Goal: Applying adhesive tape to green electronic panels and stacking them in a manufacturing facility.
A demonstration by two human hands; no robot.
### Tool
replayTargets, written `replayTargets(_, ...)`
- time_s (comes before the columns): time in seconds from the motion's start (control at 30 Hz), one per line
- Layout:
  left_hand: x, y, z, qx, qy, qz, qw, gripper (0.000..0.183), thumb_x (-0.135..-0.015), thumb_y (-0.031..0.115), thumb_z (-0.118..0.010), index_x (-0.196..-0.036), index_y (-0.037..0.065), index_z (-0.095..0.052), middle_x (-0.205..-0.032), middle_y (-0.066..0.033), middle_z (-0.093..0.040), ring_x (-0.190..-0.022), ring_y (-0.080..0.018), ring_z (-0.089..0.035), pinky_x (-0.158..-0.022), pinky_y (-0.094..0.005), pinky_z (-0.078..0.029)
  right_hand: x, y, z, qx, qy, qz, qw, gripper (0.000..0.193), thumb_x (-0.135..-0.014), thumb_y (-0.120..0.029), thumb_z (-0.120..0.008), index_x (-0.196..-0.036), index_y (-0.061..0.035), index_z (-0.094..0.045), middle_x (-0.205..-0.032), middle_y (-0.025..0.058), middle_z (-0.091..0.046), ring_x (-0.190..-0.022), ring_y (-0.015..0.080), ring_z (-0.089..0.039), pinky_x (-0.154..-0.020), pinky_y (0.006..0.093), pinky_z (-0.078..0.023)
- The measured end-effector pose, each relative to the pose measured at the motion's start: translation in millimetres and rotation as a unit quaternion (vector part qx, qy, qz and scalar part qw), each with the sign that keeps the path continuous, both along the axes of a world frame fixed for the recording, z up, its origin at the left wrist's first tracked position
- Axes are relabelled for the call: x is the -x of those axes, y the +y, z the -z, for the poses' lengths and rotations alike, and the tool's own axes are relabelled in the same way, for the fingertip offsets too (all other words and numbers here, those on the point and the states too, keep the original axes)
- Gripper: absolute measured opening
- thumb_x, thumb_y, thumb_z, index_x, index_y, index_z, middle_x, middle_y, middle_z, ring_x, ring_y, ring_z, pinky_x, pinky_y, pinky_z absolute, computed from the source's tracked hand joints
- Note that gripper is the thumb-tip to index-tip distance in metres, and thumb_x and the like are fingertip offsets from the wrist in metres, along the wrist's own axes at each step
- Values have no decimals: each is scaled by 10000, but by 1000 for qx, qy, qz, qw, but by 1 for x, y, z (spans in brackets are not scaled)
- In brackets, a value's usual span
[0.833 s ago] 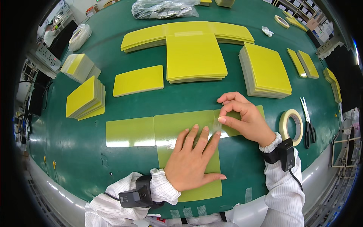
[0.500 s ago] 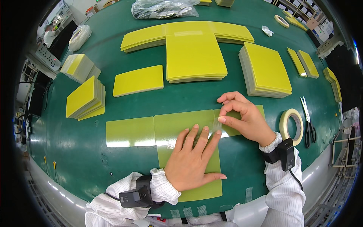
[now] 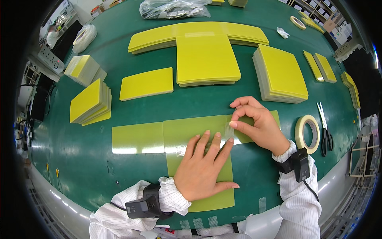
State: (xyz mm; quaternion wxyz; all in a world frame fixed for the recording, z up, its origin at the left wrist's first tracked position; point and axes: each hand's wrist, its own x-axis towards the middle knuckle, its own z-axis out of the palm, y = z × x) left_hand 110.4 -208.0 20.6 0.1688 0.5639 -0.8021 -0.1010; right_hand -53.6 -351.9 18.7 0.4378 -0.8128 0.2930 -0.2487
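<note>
Yellow-green sheets | beneath spread left grip | right grip pinching clear tape

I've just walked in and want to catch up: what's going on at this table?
A person's left hand is spread over yellow-green sheets laid out in a T shape. The thumb and forefinger of the right hand are at a clear tape strip by the right-hand seam; how firmly it is stuck, I can't tell. A tape roll and scissors lie to the right, and yellow stacks stand beyond.
</note>
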Motion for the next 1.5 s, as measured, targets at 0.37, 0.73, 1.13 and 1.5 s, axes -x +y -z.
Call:
replayTargets(0.37, 1, 0, 2, -2, 11, 0, 1000, 911, -690, 679, -638, -1326, 51, -459, -1267, -213, -443, -1183, -426, -397, -1004, -552, -308, -5, 5, 6, 64, 16, 45, 997, 124, -788, -96, -716, -845, -46, -618, -1069, 106, -563, -963, 272, -555, -789, 339, -469)
replayTargets(0.73, -1, 1, 4, 1, 16, 4, 1000, 876, -704, 665, -639, -1287, 30, -488, -1284, -232, -442, -1188, -448, -400, -1016, -557, -295, -13, 12, 5, 131, 47, 73, 988, 151, -729, -42, -749, -780, -33, -607, -1249, 155, -436, -930, 262, -527, -844, 374, -450)
replayTargets(1.13, 0, 0, 7, 25, -3, 16, 1000, 873, -718, 655, -642, -1277, 1, -490, -1290, -266, -429, -1214, -459, -371, -1017, -553, -285, -13, 2, 17, 169, 13, 103, 980, 795, -684, -94, -797, -1314, -41, -316, -1359, 223, -301, -1249, 424, -332, -1027, 458, -333)
replayTargets(1.5, -1, 1, 11, 67, 14, 14, 998, 767, -737, 620, -656, -1147, -13, -521, -1258, -281, -452, -1194, -461, -397, -1015, -531, -297, -8, -5, 0, 115, 158, 29, 980, 1071, -643, -199, -847, -1452, -60, -159, -1442, 162, -249, -1200, 352, -395, -1023, 405, -365)
